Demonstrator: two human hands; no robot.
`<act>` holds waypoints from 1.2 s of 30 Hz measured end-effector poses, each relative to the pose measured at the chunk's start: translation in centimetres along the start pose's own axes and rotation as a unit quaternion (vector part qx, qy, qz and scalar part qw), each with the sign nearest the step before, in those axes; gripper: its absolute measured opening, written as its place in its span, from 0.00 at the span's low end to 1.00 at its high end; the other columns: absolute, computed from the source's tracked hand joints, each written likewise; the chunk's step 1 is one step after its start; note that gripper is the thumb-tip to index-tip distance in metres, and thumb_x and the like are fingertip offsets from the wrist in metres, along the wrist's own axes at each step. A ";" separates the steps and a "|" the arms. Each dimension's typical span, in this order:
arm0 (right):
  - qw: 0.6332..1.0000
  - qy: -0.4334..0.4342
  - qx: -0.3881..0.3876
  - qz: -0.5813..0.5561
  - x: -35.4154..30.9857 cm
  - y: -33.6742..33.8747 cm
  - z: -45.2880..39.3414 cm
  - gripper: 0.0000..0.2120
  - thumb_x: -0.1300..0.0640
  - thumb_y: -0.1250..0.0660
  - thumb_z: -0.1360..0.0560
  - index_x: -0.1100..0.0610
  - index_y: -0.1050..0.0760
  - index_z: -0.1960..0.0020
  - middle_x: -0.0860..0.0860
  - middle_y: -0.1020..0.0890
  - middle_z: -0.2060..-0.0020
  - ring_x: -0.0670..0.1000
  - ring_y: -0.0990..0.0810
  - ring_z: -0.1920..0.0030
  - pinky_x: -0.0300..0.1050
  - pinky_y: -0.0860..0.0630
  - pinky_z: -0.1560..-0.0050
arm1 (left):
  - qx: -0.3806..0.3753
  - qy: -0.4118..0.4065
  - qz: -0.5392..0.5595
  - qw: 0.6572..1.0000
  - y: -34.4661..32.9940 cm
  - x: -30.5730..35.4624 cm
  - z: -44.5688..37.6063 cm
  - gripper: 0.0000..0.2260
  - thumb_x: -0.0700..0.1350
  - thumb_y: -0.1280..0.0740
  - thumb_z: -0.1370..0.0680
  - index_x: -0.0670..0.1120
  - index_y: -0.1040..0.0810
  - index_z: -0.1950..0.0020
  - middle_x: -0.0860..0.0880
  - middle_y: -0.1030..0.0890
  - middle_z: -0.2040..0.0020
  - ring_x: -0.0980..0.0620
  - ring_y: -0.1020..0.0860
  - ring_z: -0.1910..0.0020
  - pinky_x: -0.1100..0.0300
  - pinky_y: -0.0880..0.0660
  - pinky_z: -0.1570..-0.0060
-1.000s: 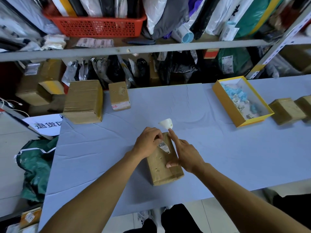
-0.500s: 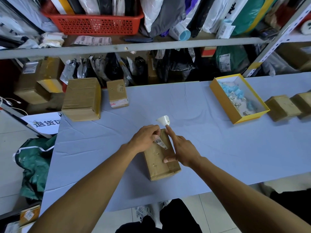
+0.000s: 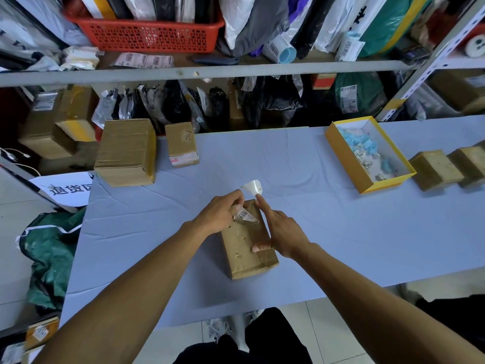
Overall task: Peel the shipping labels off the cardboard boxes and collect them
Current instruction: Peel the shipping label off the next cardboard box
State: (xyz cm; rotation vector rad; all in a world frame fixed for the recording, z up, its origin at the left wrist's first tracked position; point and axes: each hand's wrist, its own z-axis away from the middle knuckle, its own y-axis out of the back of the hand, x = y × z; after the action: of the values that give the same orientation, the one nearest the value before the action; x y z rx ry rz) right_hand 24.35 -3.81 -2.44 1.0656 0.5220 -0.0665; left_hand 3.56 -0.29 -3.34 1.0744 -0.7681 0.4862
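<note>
A: Where is the shipping label (image 3: 245,216), and what is its condition?

B: It is partly lifted from the top face of the cardboard box (image 3: 248,239), which lies flat on the blue-covered table (image 3: 315,232), near the front edge and roughly central. The label's barcode side faces up; its right tip touches the box top.

A: State of the left hand (image 3: 219,215)?

B: Its fingers are curled and pinch the lifted end of the label at the far left corner of the box.

A: And the right hand (image 3: 282,232)?

B: It holds the box down. The thumb presses flat on the top face, toward the near end; the index finger is extended along the right edge toward the far end. A curled white strip of label (image 3: 252,187) stands at that fingertip; whether it sticks to the finger cannot be determined.

A: Other items on the table?

B: At the far left, a large cardboard box (image 3: 126,153) and, just beside it, a small box (image 3: 182,147) with a red-and-white label. At the far right, an open yellow box (image 3: 367,153) containing blue and white scraps. Just beside that, two further brown boxes (image 3: 435,169).

A: Beyond the table?

B: Shelving (image 3: 199,70) loaded with parcels and bags, with a red basket (image 3: 147,35) on the upper level.
</note>
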 end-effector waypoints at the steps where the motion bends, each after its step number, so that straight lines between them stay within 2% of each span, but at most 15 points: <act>1: 1.000 -0.001 -0.001 0.000 0.0 0.0 0.0 0.61 0.35 0.24 0.37 0.41 0.69 0.24 0.54 0.30 0.30 0.58 0.31 0.32 0.51 0.30 0.41 | 0.001 0.001 0.005 1.000 0.0 0.0 0.0 0.11 0.45 0.42 0.17 0.57 0.33 0.58 0.49 0.19 0.51 0.52 0.20 0.51 0.46 0.21 0.59; 5: 1.000 -0.003 -0.006 0.002 -0.1 0.2 0.1 0.61 0.36 0.25 0.36 0.42 0.68 0.24 0.54 0.30 0.30 0.59 0.30 0.34 0.51 0.30 0.41 | 0.019 0.012 0.032 0.999 0.1 0.2 -0.2 0.08 0.47 0.43 0.16 0.57 0.32 0.55 0.49 0.20 0.47 0.50 0.21 0.47 0.52 0.20 0.58; 8: 1.000 -0.002 -0.006 -0.006 -0.1 0.1 0.2 0.61 0.36 0.24 0.37 0.41 0.68 0.24 0.54 0.30 0.30 0.59 0.30 0.34 0.51 0.30 0.41 | 0.080 0.030 0.108 0.990 0.3 0.0 -0.3 0.07 0.47 0.42 0.17 0.58 0.32 0.53 0.47 0.21 0.43 0.46 0.21 0.44 0.60 0.21 0.61; 10: 1.000 -0.004 -0.002 -0.013 0.0 0.0 0.1 0.61 0.37 0.24 0.37 0.40 0.67 0.24 0.55 0.31 0.30 0.59 0.30 0.35 0.52 0.29 0.42 | 0.126 0.046 0.171 0.976 0.5 -0.4 0.1 0.06 0.46 0.40 0.17 0.58 0.30 0.45 0.47 0.22 0.39 0.46 0.22 0.41 0.61 0.25 0.55; 11: 1.000 -0.001 0.002 -0.020 0.0 0.0 0.0 0.62 0.37 0.23 0.38 0.40 0.67 0.24 0.53 0.31 0.30 0.59 0.30 0.35 0.52 0.29 0.43 | 0.135 0.052 0.212 0.966 0.5 -0.6 0.4 0.11 0.45 0.39 0.18 0.58 0.31 0.39 0.47 0.24 0.35 0.48 0.24 0.38 0.59 0.26 0.49; 13: 0.999 0.015 0.012 -0.047 0.1 0.1 -0.2 0.63 0.38 0.22 0.39 0.39 0.67 0.24 0.49 0.34 0.27 0.57 0.32 0.35 0.52 0.28 0.43 | 0.131 0.052 0.270 0.952 0.6 -1.1 1.5 0.27 0.45 0.32 0.21 0.60 0.40 0.27 0.49 0.31 0.28 0.52 0.30 0.32 0.55 0.28 0.38; 16: 0.992 0.031 0.038 -0.114 0.1 0.1 -0.8 0.64 0.37 0.21 0.41 0.42 0.65 0.23 0.45 0.36 0.27 0.55 0.33 0.33 0.52 0.29 0.40 | 0.101 0.061 0.248 0.961 0.2 -2.2 3.4 0.47 0.47 0.23 0.29 0.65 0.52 0.23 0.50 0.38 0.24 0.50 0.34 0.29 0.52 0.29 0.37; 18: 0.987 0.038 0.056 -0.142 -0.1 0.0 -1.7 0.64 0.35 0.22 0.42 0.43 0.62 0.23 0.47 0.37 0.27 0.54 0.36 0.31 0.52 0.31 0.37 | 0.073 0.067 0.235 0.967 -0.5 -2.8 4.4 0.55 0.45 0.20 0.33 0.67 0.57 0.24 0.49 0.40 0.22 0.48 0.36 0.27 0.55 0.30 0.38; 20: 0.986 0.057 0.060 -0.148 -0.4 -0.3 -2.8 0.66 0.33 0.22 0.45 0.42 0.63 0.23 0.48 0.45 0.24 0.54 0.41 0.28 0.56 0.33 0.32 | 0.061 0.058 0.229 0.970 -1.5 -3.2 5.1 0.60 0.44 0.18 0.36 0.69 0.60 0.25 0.49 0.43 0.21 0.50 0.40 0.24 0.58 0.31 0.35; 22: 0.986 0.076 0.039 -0.142 -0.7 -0.6 -3.9 0.68 0.33 0.21 0.47 0.42 0.63 0.23 0.46 0.52 0.23 0.54 0.48 0.24 0.57 0.38 0.28 | 0.065 0.048 0.221 0.972 -2.3 -3.3 5.4 0.62 0.48 0.16 0.39 0.71 0.61 0.26 0.51 0.44 0.21 0.53 0.41 0.23 0.57 0.32 0.32; 23: 0.987 0.081 0.021 -0.139 -0.7 -0.7 -4.3 0.69 0.34 0.20 0.47 0.42 0.64 0.23 0.46 0.52 0.23 0.54 0.48 0.24 0.56 0.40 0.27 | 0.071 0.048 0.215 0.973 -2.6 -3.3 5.4 0.62 0.51 0.16 0.41 0.71 0.61 0.26 0.52 0.43 0.21 0.54 0.40 0.24 0.54 0.32 0.30; 26: 0.988 0.077 -0.015 -0.134 -0.5 -0.9 -5.7 0.69 0.36 0.18 0.48 0.40 0.64 0.24 0.49 0.39 0.29 0.53 0.38 0.31 0.52 0.33 0.32 | 0.093 0.060 0.202 0.973 -3.0 -3.3 5.0 0.62 0.56 0.16 0.44 0.71 0.59 0.25 0.55 0.34 0.27 0.55 0.33 0.28 0.50 0.30 0.31; 30: 0.986 0.073 0.008 -0.151 -0.2 -0.6 -8.1 0.66 0.33 0.20 0.48 0.37 0.61 0.24 0.52 0.30 0.34 0.56 0.28 0.37 0.53 0.25 0.39 | 0.158 0.075 0.192 0.966 -2.7 -3.6 3.5 0.59 0.58 0.17 0.42 0.68 0.54 0.24 0.55 0.25 0.38 0.53 0.26 0.37 0.55 0.25 0.38; 33: 0.985 0.060 0.053 -0.152 0.0 -0.4 -9.8 0.61 0.36 0.21 0.43 0.40 0.58 0.24 0.47 0.23 0.55 0.54 0.20 0.53 0.49 0.21 0.55 | 0.231 0.086 0.196 0.949 -2.8 -4.0 2.0 0.53 0.56 0.18 0.38 0.62 0.49 0.23 0.54 0.19 0.52 0.54 0.20 0.49 0.62 0.22 0.46; 36: 0.979 0.028 0.102 -0.173 -0.1 -0.9 -10.6 0.51 0.40 0.24 0.35 0.40 0.55 0.24 0.46 0.22 0.67 0.48 0.21 0.65 0.46 0.21 0.63 | 0.312 0.135 0.184 0.922 -3.0 -3.8 0.5 0.45 0.52 0.20 0.34 0.58 0.42 0.24 0.56 0.19 0.64 0.57 0.21 0.61 0.67 0.24 0.58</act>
State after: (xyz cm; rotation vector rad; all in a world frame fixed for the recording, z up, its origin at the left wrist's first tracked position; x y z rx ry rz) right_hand 20.01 4.75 -7.11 1.1677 0.7615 -0.4048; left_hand 3.04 -2.00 -7.86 1.4124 -0.5755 1.2360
